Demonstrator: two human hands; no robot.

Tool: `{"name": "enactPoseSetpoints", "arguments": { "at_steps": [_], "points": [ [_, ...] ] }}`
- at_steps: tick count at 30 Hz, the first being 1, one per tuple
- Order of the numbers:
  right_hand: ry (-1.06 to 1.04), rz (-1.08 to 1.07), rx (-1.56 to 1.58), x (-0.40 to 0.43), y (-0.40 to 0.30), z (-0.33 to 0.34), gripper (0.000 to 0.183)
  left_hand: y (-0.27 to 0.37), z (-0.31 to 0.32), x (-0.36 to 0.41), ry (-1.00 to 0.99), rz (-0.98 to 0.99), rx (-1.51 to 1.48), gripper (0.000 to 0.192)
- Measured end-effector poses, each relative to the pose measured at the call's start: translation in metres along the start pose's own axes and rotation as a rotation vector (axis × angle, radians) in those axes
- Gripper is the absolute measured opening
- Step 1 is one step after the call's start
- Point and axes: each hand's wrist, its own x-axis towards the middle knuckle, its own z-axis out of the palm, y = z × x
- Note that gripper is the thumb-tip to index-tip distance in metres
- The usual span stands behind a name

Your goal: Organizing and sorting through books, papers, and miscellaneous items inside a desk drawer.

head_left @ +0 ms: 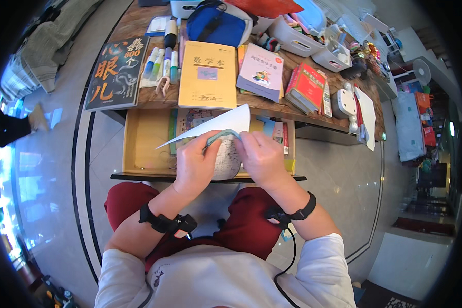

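Note:
Both hands hold a bent paper booklet [228, 158] above the pulled-out wooden drawer [144, 144]. My left hand [195, 161] pinches its left side between thumb and fingers. On the right side, my right hand [262, 158] grips the upper edge with curled fingers. A blue-green strip [225, 133] arches between the two hands; whether it is the booklet's cover or its binding, I cannot tell. Handwriting covers the page facing me. Beyond the hands, a blank white leaf [219, 121] stands up at a slant. Several books and papers lie in the drawer, partly hidden by my hands.
On the brown desk a yellow exercise book [208, 84] lies between a dark book [117, 73] and a pale booklet [261, 71]. Markers [159, 63], a red thick book [307, 86] and a white power socket block [345, 103] are alongside. White baskets [296, 40] and a blue bag [217, 27] stand behind.

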Motion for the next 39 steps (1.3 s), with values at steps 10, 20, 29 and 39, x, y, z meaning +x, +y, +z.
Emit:
{"name": "enactPoseSetpoints", "arguments": {
  "at_steps": [10,20,29,39],
  "points": [
    [-0.500,0.729,1.059,0.011,0.009,-0.044,0.016,0.002,-0.007,0.005,-0.046,-0.015,-0.114,0.016],
    [-0.688,0.787,1.330,0.006,0.001,-0.032,0.028,0.005,-0.012,-0.003,-0.242,-0.114,-0.325,0.015],
    [-0.496,0.471,0.702,-0.001,-0.012,-0.019,0.031,0.007,-0.016,-0.007,-0.252,0.032,-0.093,0.018],
    [-0.513,0.542,1.033,0.002,-0.002,-0.030,0.023,0.002,-0.032,0.013,-0.323,-0.578,-0.864,0.051]
  ]
}}
